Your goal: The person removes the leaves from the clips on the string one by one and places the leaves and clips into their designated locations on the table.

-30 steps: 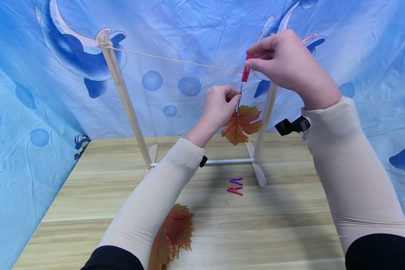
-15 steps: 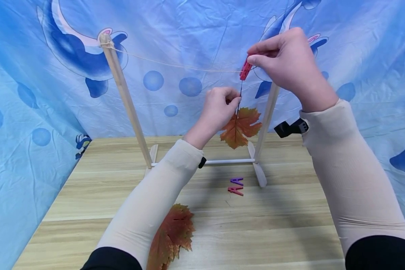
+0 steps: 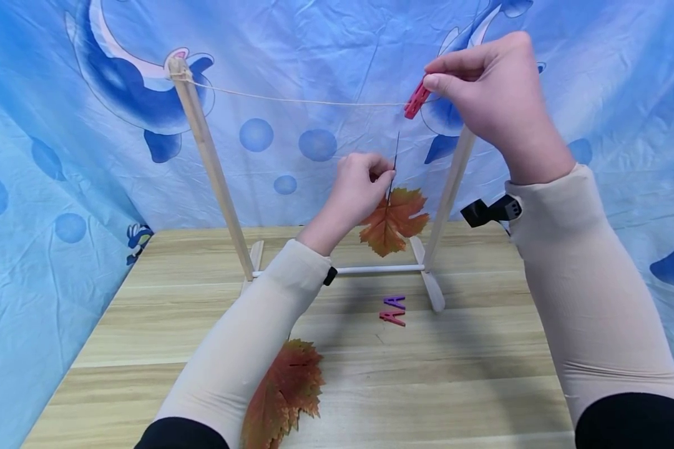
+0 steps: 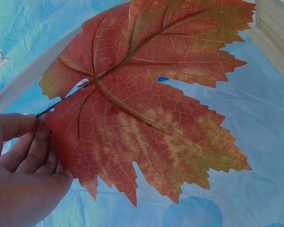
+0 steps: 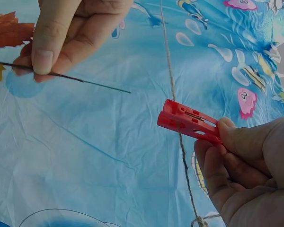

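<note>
My left hand (image 3: pixel 356 190) pinches the dark thin stem (image 5: pixel 71 77) of an orange-red maple leaf (image 3: pixel 392 223), which hangs below the fingers. The leaf (image 4: pixel 132 99) fills much of the left wrist view. Higher and to the right, my right hand (image 3: pixel 497 93) pinches the handle end of a red clothespin (image 3: pixel 417 98). The clothespin's (image 5: pixel 191 122) front end is at the string (image 3: pixel 292 100); whether its jaws grip the string I cannot tell. A small gap separates the stem's free tip from the clothespin.
Two wooden posts, left (image 3: pixel 208 159) and right (image 3: pixel 452 193), carry the string; a white rod (image 3: pixel 379 269) joins their feet. On the table (image 3: pixel 455 368) lie a purple clothespin (image 3: pixel 394 302), a red one (image 3: pixel 392 317) and red-orange leaves (image 3: pixel 292 386) partly under the left forearm.
The red clothespin has come away from the stem and moved up and right with my right hand. My left hand has lowered slightly with the leaf. The string sits higher near the clothespin.
</note>
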{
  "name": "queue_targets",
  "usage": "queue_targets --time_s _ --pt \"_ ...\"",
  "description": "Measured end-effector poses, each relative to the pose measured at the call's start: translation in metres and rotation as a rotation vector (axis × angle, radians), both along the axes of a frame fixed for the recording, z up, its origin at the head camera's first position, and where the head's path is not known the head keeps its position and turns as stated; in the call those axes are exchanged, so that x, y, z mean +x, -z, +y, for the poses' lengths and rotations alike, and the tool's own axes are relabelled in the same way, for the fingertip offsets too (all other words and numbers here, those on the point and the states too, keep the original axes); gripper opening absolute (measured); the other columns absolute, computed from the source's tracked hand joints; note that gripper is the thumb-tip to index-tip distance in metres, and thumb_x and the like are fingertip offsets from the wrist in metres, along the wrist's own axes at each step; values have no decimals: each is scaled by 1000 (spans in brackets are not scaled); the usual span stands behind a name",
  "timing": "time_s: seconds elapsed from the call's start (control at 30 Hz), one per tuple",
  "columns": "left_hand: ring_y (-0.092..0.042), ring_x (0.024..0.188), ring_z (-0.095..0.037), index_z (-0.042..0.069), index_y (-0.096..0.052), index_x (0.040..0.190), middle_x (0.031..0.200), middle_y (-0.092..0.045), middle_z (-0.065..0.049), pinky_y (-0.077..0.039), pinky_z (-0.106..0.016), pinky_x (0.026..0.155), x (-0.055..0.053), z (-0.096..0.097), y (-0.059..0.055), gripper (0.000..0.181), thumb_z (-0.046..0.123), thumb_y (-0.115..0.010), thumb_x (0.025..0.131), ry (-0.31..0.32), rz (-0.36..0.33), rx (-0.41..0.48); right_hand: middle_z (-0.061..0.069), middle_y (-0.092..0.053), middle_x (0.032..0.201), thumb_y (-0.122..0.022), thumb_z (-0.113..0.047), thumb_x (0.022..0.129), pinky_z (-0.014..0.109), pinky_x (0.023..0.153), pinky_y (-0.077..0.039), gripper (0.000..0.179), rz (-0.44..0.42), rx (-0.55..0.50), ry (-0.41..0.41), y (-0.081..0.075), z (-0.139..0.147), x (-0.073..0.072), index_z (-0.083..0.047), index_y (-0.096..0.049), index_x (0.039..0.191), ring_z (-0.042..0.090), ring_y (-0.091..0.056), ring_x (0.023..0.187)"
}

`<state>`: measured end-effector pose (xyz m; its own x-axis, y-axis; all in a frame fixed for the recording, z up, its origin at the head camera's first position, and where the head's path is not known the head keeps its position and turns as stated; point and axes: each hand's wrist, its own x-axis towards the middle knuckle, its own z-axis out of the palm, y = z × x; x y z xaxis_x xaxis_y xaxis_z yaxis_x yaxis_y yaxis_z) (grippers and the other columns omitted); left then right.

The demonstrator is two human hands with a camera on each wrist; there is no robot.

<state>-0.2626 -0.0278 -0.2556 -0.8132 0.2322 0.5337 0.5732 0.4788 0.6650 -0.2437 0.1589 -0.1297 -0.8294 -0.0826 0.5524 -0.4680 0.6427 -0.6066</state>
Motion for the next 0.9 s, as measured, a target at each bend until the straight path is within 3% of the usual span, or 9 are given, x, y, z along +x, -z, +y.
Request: queue_targets --time_s 0.2,0.43,0.9 --pt "-61 76 -14 4 -78 93 82 -71 -2 -49 -26 73 4 -5 2 12 8 -68 98 -4 8 -8 2 -73 118 -73 -34 94 23 92 -50 31 3 -64 -9 -2 1 2 -16 -78 119 16 -62 103" --pt "-62 78 -14 6 -78 97 86 -72 -1 -51 -27 73 9 -13 5 11 11 -68 99 -5 -58 -12 2 -74 114 -74 -31 93 24 89 -50 29 25 -145 -33 -2 2 4 -14 -79 116 16 -63 100" --pt "-63 77 -15 4 -78 97 86 -73 -1 -52 -30 72 23 -30 13 10 8 -69 98 -1 -88 -20 2 -74 112 -78 -30 90 24 88 -51 28 59 -256 -84 0 3 15 -14 -80 113 19 -64 103"
